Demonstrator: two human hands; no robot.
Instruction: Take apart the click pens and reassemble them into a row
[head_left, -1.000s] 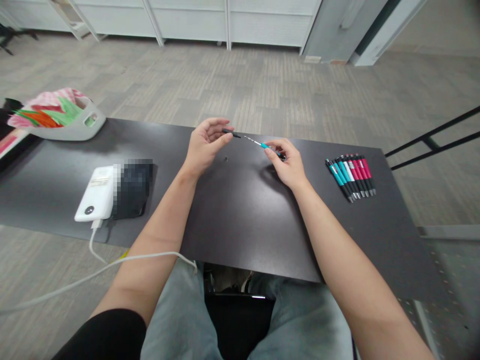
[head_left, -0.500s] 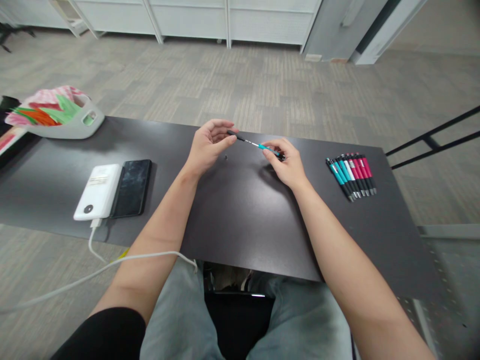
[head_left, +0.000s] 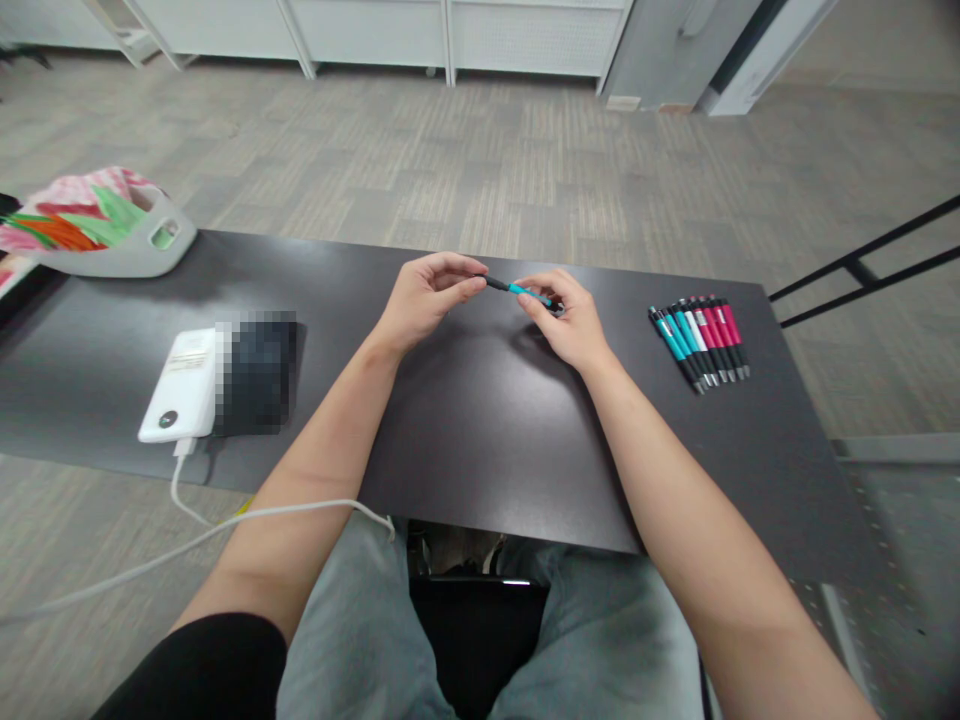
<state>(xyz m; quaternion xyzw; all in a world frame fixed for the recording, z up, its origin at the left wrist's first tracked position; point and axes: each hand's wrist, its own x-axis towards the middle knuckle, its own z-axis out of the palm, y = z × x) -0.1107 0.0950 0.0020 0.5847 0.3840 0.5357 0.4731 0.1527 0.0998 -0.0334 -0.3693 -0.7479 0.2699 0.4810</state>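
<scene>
Both hands hold a teal and black pen [head_left: 516, 290] above the middle of the dark table [head_left: 465, 430]. My left hand [head_left: 424, 300] pinches the black front end of the pen between thumb and fingers. My right hand [head_left: 564, 318] grips the teal rear part with curled fingers. The pen lies nearly level between the two hands, its parts pushed close together.
A row of several teal and pink pens [head_left: 699, 338] lies to the right. A white power bank [head_left: 180, 385] with a cable [head_left: 225, 525] and a dark phone [head_left: 255, 372] lie to the left. A grey basket [head_left: 112, 240] with coloured cloth sits far left.
The two hands have come closer together. The thin refill that showed between the black tip and the teal barrel is now hidden inside. The small loose part on the table is no longer visible.
</scene>
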